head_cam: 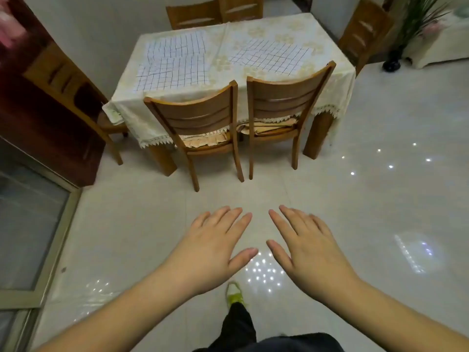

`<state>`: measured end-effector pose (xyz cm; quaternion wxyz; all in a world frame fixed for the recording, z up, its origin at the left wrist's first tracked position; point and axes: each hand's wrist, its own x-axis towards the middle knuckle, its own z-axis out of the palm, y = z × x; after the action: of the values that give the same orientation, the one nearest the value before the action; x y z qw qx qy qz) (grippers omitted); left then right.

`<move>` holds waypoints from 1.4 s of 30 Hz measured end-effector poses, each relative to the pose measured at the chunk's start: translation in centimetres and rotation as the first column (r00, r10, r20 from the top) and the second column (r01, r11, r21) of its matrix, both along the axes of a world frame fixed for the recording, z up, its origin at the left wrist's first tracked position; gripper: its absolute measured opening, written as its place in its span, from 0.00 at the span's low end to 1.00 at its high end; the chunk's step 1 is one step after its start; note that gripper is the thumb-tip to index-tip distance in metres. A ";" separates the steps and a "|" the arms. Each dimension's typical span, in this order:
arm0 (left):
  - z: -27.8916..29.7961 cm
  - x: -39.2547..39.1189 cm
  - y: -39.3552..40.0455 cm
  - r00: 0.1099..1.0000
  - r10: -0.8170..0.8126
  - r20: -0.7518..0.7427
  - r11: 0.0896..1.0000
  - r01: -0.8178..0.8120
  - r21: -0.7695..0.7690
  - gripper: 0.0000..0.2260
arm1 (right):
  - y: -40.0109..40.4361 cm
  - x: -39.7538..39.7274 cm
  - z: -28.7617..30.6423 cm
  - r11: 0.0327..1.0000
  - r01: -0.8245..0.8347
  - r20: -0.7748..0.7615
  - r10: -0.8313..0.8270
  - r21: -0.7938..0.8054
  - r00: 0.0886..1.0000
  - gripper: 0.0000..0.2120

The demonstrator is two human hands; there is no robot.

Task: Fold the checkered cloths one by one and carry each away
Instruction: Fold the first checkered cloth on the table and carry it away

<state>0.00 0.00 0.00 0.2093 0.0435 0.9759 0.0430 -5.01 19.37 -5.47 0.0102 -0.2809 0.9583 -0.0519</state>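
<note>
Two white checkered cloths lie flat on the dining table [228,97], which wears a cream tablecloth. The larger cloth [175,62] covers the table's left half; the smaller one [271,57] lies on the right half. I stand well back from the table on the tiled floor. My left hand [215,247] and my right hand [307,245] hover palm down in front of me, fingers spread, holding nothing. Both hands are far short of the cloths.
Two wooden chairs [203,128] [279,107] are pushed in at the table's near side, between me and the cloths. More chairs stand at the far side and both ends. A dark cabinet [38,110] is on the left, a potted plant [416,26] at the back right.
</note>
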 end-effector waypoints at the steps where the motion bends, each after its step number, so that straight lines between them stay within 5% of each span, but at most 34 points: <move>1: -0.3 -0.7 -1.2 0.999 -0.027 -0.025 1.000 0.027 -0.009 0.34 | -0.8 -0.7 -0.1 1.000 -0.016 -0.008 0.016 0.000 1.000 0.27; 13: -2.3 -9.6 -10.3 0.988 0.050 -0.149 0.996 -0.037 0.084 0.33 | -8.9 -8.9 0.0 0.998 0.011 0.056 -0.014 0.057 0.998 0.29; 19: -5.0 -14.3 -8.7 0.985 0.139 -0.100 0.972 -0.117 0.205 0.28 | -9.5 -13.8 0.0 0.998 -0.007 0.168 -0.003 0.061 0.986 0.31; 25: -6.5 -21.7 -7.5 0.991 0.091 -0.100 0.983 -0.074 0.167 0.29 | -7.1 -20.6 -1.2 0.999 0.015 0.215 -0.023 0.036 0.976 0.37; 34: -5.4 -34.7 -5.0 0.994 -0.054 -0.094 0.991 0.065 0.116 0.32 | -4.5 -33.5 -0.9 0.997 0.067 0.261 -0.056 -0.033 0.964 0.30; 42: -3.8 -41.9 -4.6 0.971 0.032 -0.236 0.989 0.003 0.146 0.29 | -4.3 -42.2 -0.5 0.996 0.018 0.263 0.007 -0.091 0.965 0.28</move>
<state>-41.91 -4.56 -3.80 0.0871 0.0565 0.9885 0.1101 -47.18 15.04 -6.01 0.1243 -0.2688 0.9458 -0.1333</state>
